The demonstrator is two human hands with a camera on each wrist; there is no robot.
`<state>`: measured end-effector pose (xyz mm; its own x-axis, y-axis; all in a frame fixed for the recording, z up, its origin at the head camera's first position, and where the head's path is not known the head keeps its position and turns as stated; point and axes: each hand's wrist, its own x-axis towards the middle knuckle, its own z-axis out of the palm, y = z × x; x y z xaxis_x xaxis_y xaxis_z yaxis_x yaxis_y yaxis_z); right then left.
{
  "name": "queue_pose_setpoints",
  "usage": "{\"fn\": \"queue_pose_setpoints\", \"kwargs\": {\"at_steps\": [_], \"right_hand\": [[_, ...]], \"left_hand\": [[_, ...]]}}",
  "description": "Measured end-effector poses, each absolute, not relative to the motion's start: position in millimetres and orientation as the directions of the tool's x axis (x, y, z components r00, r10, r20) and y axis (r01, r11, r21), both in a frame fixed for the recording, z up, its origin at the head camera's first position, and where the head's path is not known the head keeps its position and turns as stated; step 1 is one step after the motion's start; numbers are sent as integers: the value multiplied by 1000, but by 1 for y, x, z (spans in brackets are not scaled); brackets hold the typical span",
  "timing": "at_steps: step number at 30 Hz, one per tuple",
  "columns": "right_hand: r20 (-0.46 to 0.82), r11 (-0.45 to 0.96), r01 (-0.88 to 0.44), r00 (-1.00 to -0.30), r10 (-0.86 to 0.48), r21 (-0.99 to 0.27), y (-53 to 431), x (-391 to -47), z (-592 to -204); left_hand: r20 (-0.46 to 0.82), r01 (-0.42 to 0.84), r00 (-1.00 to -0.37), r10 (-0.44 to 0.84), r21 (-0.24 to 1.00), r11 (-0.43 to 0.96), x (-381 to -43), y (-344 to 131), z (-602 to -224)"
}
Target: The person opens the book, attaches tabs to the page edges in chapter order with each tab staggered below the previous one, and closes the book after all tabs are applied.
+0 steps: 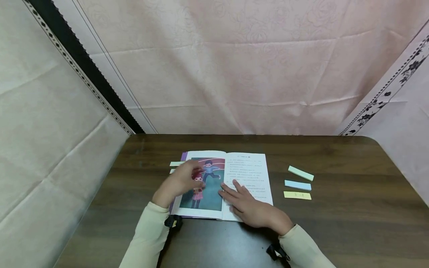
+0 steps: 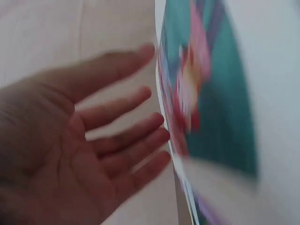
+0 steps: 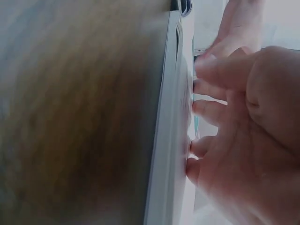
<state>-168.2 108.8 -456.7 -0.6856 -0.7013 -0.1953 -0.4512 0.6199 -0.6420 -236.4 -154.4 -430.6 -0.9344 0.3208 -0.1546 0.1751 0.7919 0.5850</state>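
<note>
An open book point(image 1: 246, 169) lies on the table, with a picture of two running children on its left page and lines of print on its right page. My left hand point(image 1: 181, 180) is over the left page; in the left wrist view its fingers point(image 2: 131, 124) are spread and hold nothing. Whether they touch the paper I cannot tell. My right hand point(image 1: 249, 208) rests on the lower part of the right page near the fold, fingers spread. In the right wrist view its fingertips point(image 3: 199, 110) touch the page.
Right of the book lie three paper strips: a pale green strip point(image 1: 301, 173), a blue strip point(image 1: 297, 185) and a yellow strip point(image 1: 297, 195). Pale green tabs point(image 1: 175, 163) stick out at the book's left edge. The brown wooden table point(image 1: 348, 223) meets a pink cloth point(image 1: 234, 74) behind.
</note>
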Motion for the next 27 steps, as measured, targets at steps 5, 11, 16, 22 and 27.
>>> {"fn": "queue_pose_setpoints", "kwargs": {"at_steps": [5,11,16,22,27], "right_hand": [[-163,590,-472,-675,-720,-655,113,-170,-458],[-160,564,-468,-657,-737,-680,115,-170,-457],[-158,552,-479,-640,-751,-683,115,-172,-458],[-200,579,-413,-666,-719,-703,124,-173,-454],[-173,633,-376,-754,-633,-676,132,-179,-453]], "left_hand": [[-201,320,-860,470,505,802,-225,-124,-432],[-220,370,-853,474,386,845,-213,-105,-436],[-290,325,-850,440,369,871,-207,-101,-434],[-274,347,-845,459,371,861,-202,-95,-437],[-265,313,-868,421,368,876,-201,-86,-441]]}}
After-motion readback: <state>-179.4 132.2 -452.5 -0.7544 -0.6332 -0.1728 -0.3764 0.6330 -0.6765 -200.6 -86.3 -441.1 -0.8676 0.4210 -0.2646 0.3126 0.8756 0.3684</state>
